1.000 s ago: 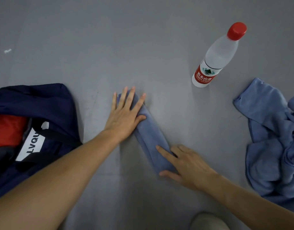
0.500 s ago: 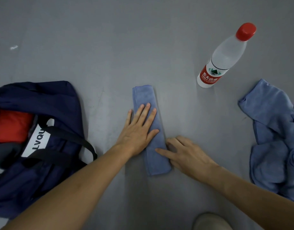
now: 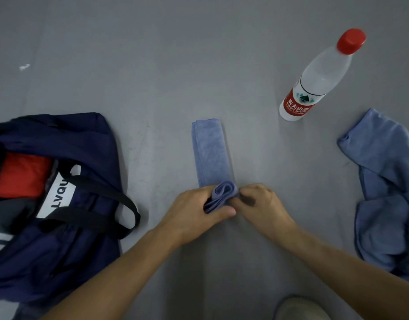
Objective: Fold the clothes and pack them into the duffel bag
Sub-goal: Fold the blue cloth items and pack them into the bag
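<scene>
A blue cloth (image 3: 210,153), folded into a long narrow strip, lies on the grey floor in the middle of the view. Its near end is curled up into a small roll. My left hand (image 3: 194,211) grips that roll from the left and my right hand (image 3: 261,204) pinches it from the right. A navy duffel bag (image 3: 67,144) lies open at the left, with a red garment (image 3: 21,174) and a white-labelled item inside. A crumpled blue garment (image 3: 388,195) lies at the right edge.
A clear water bottle (image 3: 319,77) with a red cap and red label stands at the back right, between the strip and the crumpled garment. The toe of a shoe (image 3: 300,308) shows at the bottom edge. A black bag strap (image 3: 120,199) loops toward the strip.
Both hands slid down the strip from its flat top to its near end. They went from pressing it flat to gripping the end, which is now curled up off the floor.
</scene>
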`<act>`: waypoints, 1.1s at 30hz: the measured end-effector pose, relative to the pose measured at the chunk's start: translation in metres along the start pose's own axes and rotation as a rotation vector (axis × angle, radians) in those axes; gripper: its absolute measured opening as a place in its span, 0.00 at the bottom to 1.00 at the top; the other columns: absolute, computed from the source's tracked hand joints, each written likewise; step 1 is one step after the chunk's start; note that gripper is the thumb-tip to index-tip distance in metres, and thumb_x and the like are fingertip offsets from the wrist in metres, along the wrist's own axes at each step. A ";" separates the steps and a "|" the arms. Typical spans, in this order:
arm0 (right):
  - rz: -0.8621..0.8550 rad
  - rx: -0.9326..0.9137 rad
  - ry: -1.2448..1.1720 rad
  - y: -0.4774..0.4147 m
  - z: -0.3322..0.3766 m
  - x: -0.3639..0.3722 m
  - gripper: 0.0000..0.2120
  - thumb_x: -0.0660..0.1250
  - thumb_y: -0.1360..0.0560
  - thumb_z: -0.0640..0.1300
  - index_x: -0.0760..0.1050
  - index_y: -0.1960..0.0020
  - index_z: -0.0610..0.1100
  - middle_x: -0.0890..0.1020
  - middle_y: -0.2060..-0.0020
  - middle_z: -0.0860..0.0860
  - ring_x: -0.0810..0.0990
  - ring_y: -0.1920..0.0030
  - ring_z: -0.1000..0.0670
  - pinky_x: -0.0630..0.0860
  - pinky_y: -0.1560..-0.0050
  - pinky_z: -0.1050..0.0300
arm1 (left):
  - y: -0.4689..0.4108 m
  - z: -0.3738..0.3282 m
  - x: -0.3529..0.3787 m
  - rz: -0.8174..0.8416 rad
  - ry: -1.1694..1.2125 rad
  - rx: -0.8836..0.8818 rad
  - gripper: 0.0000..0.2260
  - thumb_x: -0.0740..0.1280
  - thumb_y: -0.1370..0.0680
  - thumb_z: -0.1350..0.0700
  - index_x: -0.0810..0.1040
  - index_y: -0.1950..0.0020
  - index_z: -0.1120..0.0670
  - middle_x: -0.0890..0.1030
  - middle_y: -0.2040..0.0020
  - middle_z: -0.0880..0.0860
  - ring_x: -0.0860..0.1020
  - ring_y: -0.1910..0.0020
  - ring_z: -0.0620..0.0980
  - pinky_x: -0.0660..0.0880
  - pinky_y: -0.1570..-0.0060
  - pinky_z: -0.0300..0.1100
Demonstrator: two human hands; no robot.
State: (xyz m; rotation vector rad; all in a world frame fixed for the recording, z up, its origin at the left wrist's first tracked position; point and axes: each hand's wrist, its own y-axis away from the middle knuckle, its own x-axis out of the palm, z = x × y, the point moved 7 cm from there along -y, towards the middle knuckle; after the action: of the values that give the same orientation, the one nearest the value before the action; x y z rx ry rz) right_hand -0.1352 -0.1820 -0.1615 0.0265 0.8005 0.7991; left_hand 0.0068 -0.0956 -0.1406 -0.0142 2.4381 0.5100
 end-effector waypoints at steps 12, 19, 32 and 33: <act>-0.205 -0.030 0.080 -0.022 0.022 -0.018 0.13 0.71 0.24 0.51 0.76 0.41 0.50 0.79 0.50 0.55 0.77 0.51 0.53 0.72 0.52 0.58 | -0.021 0.022 -0.004 -0.368 0.305 -0.302 0.19 0.74 0.25 0.42 0.73 0.37 0.41 0.83 0.54 0.45 0.81 0.57 0.42 0.80 0.56 0.43; 0.009 -0.497 0.657 -0.015 0.011 0.007 0.32 0.66 0.26 0.55 0.69 0.25 0.43 0.69 0.25 0.47 0.69 0.27 0.38 0.74 0.36 0.43 | -0.024 0.018 -0.022 -0.478 -0.055 -0.181 0.21 0.69 0.22 0.44 0.71 0.30 0.45 0.79 0.41 0.48 0.78 0.45 0.50 0.76 0.46 0.48; 0.189 -0.439 0.714 -0.049 0.005 0.001 0.38 0.60 0.27 0.64 0.60 0.21 0.49 0.68 0.25 0.45 0.68 0.28 0.36 0.74 0.39 0.41 | -0.025 0.033 0.000 -0.268 -0.497 0.174 0.40 0.61 0.25 0.29 0.58 0.19 0.47 0.61 0.19 0.49 0.60 0.21 0.57 0.58 0.24 0.59; 0.175 -0.442 0.696 -0.048 0.006 0.000 0.38 0.60 0.27 0.64 0.60 0.21 0.49 0.68 0.25 0.45 0.68 0.27 0.36 0.74 0.39 0.40 | -0.025 0.037 0.000 -0.239 -0.507 0.163 0.41 0.61 0.26 0.29 0.56 0.18 0.46 0.59 0.19 0.49 0.59 0.21 0.58 0.58 0.24 0.59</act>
State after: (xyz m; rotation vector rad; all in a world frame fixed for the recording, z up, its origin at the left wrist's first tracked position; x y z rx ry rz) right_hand -0.1008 -0.2146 -0.1725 -0.6116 1.2657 1.1598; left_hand 0.0316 -0.1051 -0.1758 -0.0952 1.9392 0.1766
